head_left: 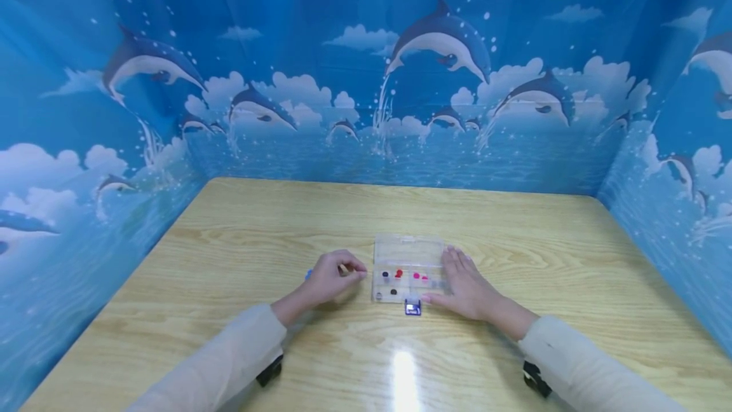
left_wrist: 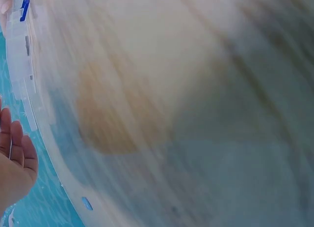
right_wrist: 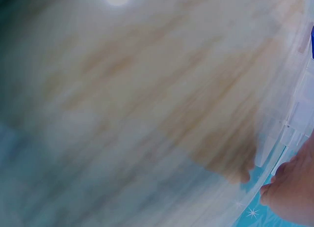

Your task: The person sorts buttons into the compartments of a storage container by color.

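Note:
A clear plastic compartment box (head_left: 403, 248) lies on the table with its lid raised at the back. Small round pieces, red (head_left: 399, 273), pink (head_left: 416, 276) and dark (head_left: 393, 292), sit in several compartments; their kind is too small to make out. A blue clasp (head_left: 413, 307) juts from the front edge. My left hand (head_left: 337, 275) hovers just left of the box, thumb and forefinger tips together; whether something tiny is between them is not visible. Against the box's right side rests my right hand (head_left: 466, 288), fingers extended, thumb along the front edge.
A small blue item (left_wrist: 87, 203) lies on the wooden table (head_left: 257, 221), partly behind my left hand in the head view. Blue dolphin-printed curtains (head_left: 343, 145) surround the table at the back and both sides. Light glares off the table (head_left: 404, 374) near the front.

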{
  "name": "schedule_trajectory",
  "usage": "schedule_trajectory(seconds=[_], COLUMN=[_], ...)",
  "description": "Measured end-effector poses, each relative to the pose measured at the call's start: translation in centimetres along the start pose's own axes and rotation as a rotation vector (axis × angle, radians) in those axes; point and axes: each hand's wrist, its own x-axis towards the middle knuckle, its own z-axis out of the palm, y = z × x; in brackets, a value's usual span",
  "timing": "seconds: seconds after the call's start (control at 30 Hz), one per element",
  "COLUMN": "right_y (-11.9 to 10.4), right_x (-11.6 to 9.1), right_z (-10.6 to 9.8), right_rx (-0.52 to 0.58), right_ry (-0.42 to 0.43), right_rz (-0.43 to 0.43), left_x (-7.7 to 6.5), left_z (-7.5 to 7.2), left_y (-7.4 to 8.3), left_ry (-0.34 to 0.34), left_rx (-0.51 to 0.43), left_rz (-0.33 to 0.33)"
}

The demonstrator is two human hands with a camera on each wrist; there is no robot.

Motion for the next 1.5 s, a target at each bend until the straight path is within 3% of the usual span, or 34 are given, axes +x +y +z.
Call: schedule_trajectory(seconds=[0.4, 0.6, 1.17, 1.5], right_y=[-0.1, -0.1, -0.2, -0.2], right_x=[-0.2, -0.2, -0.1, -0.2], right_z=[-0.2, -0.2, -0.3, -0.3], right_rx=[0.0, -0.005, -0.013, -0.008], right_ry=[0.003, 0.008, 0.001, -0.007], right_rz=[-0.001, -0.002, 0.002, 0.015], left_x=[0.0, 0.0, -0.3, -1.2], left_z=[-1.3, -2.1, -4.2, -5.3], left_y=[-0.7, -0.9, -2.4, -3.6], left_ry=[-0.002, 0.028, 0.112, 0.103], left_rx=[0.019, 0.027, 0.014, 0.022], left_rz=[-0.017, -0.037, 0.016, 0.021])
